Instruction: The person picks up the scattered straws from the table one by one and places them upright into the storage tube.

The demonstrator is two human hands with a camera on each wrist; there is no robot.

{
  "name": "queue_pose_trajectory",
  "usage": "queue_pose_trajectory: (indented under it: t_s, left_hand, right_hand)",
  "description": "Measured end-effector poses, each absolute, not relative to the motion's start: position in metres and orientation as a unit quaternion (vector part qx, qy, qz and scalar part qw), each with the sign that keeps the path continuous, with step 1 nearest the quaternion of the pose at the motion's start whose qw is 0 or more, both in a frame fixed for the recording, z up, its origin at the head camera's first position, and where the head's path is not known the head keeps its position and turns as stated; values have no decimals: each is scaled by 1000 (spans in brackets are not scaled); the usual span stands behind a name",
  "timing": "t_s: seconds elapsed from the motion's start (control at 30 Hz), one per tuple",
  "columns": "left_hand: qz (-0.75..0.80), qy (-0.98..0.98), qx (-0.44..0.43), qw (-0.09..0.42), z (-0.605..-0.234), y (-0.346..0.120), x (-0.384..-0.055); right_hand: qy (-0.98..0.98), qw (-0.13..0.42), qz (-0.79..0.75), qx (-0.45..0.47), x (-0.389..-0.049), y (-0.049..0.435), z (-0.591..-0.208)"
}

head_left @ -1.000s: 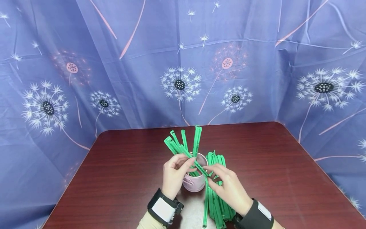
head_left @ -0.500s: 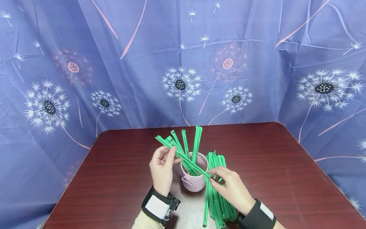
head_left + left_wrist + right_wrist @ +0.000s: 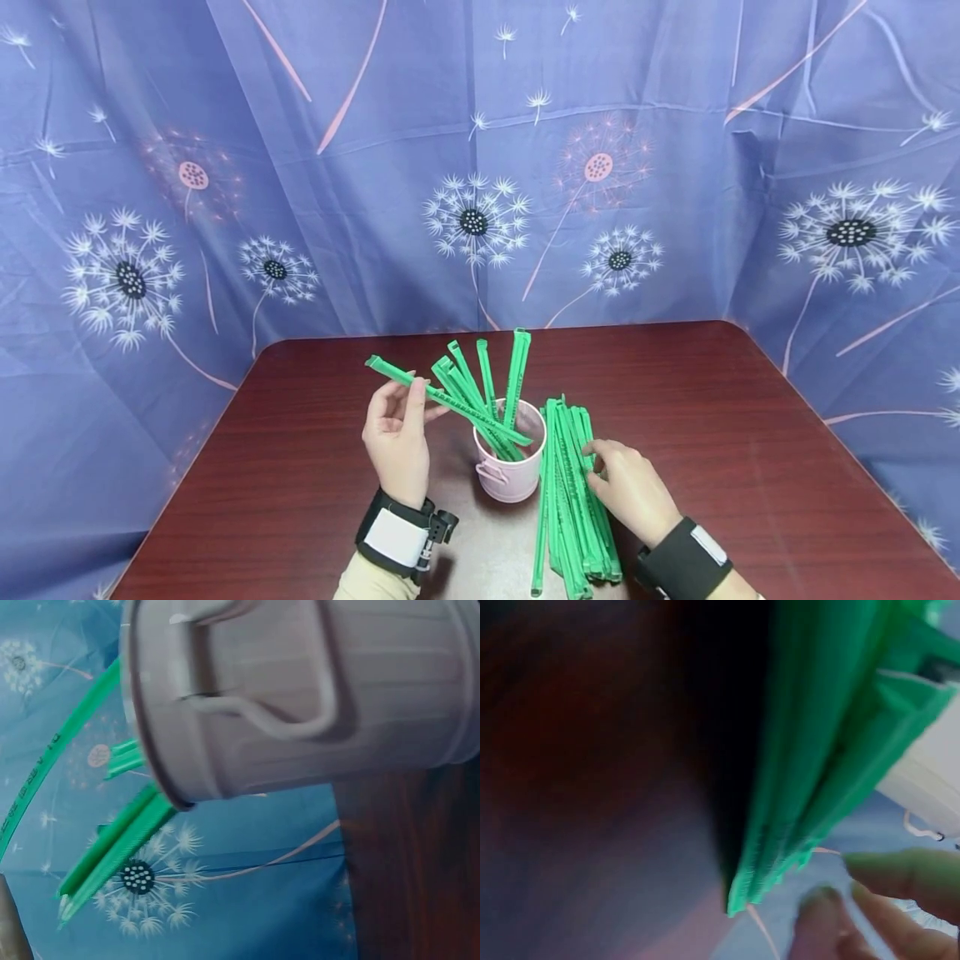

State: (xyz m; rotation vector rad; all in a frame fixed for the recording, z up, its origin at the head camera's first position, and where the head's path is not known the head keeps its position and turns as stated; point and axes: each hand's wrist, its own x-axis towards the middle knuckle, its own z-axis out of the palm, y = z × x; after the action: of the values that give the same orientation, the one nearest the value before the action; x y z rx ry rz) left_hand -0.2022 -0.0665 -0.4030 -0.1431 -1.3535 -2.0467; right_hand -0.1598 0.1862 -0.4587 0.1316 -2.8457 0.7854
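Observation:
My left hand (image 3: 401,442) pinches one green wrapped straw (image 3: 465,406) between thumb and fingers. It slants down to the right, its lower end over the mouth of a small pink pail (image 3: 508,485). Several more wrapped straws (image 3: 516,379) stand leaning inside the pail. In the left wrist view the pail's wall and wire handle (image 3: 326,697) fill the top, with a printed straw (image 3: 34,776) at left. My right hand (image 3: 633,492) has loosely bent fingers at the right side of a pile of green straws (image 3: 573,508). In the right wrist view the fingers (image 3: 907,879) appear beside that pile.
The pail and the pile stand side by side on a dark red-brown table (image 3: 322,467). One straw (image 3: 540,533) lies along the pile's left edge. A blue dandelion-print cloth (image 3: 360,208) hangs behind the table and at both sides.
My left hand has moved left, drawing the straw with it. The right hand has let go of the straw's lower end and moved right to the pile.

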Motion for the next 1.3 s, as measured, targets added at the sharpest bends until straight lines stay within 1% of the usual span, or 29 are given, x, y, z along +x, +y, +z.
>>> queue_pose_trajectory:
  t_s: [0.23,0.43,0.5,0.7,0.97,1.1,1.23,1.3]
  left_hand:
    - [-747,-578,-76,319,-421,-61,-206]
    - [-708,-641,-55,293,-430,-56,-206]
    - [-696,-660,-47,279,-432,-55,-206]
    - [-684,-689,-34,236,-436,-53,-204]
    - [-646,-732,-28,215,-439,-55,-205]
    - [-633,-742,-26,218,-440,-56,-206]
    - [-633,-743,-17,219,-440,-56,-206]
    - [-643,-736,-12,210,-439,-56,-205]
  right_hand:
    - [-966,17,258,26,-163,194,-468]
    - [-961,-32,273,6,-163,195,-468]
    - [-959,-41,280,1,-163,195,-468]
    - [-965,-40,259,3,-165,197,-468]
    - [-971,-29,236,-4,-168,198,-467]
    - [-963,-49,266,-14,-167,202,-466]
    - [-940,-92,325,-44,-166,206,-464]
    - [-930,-105,349,-55,-166,208,-464]
